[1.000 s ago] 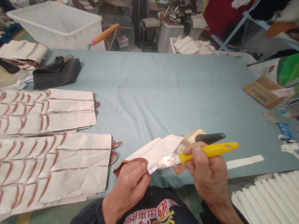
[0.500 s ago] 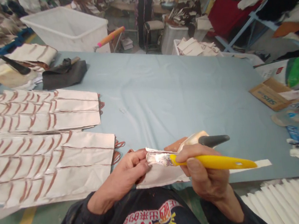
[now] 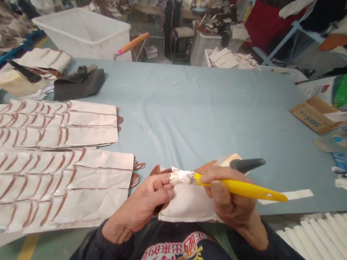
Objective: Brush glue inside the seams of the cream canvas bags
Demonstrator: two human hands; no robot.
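Note:
My right hand [image 3: 232, 198] is closed around a brush with a yellow handle [image 3: 247, 188]. White paste coats its bristles [image 3: 182, 177], which touch the upper edge of a cream fabric piece [image 3: 189, 204] with brown trim. At that piece's left end, my left hand [image 3: 144, 201] pinches the edge between thumb and fingers. Just beyond my right hand lies a dark, pointed tool handle [image 3: 249, 164], its other end among pale and brown pieces. A white strip [image 3: 295, 195] lies to the right of my right hand.
Overlapping cream pieces with brown edges [image 3: 56, 182] lie in stacks on the left of the blue-covered table [image 3: 206, 113]. A dark cloth bundle [image 3: 79, 84] sits at the back left, a cardboard box [image 3: 312, 115] at the right. A white bin [image 3: 85, 31] stands beyond.
The brush has shifted slightly left, its bristles now nearer my left fingers. More of the cream piece's face shows below the brush, and brown trim shows above my left hand.

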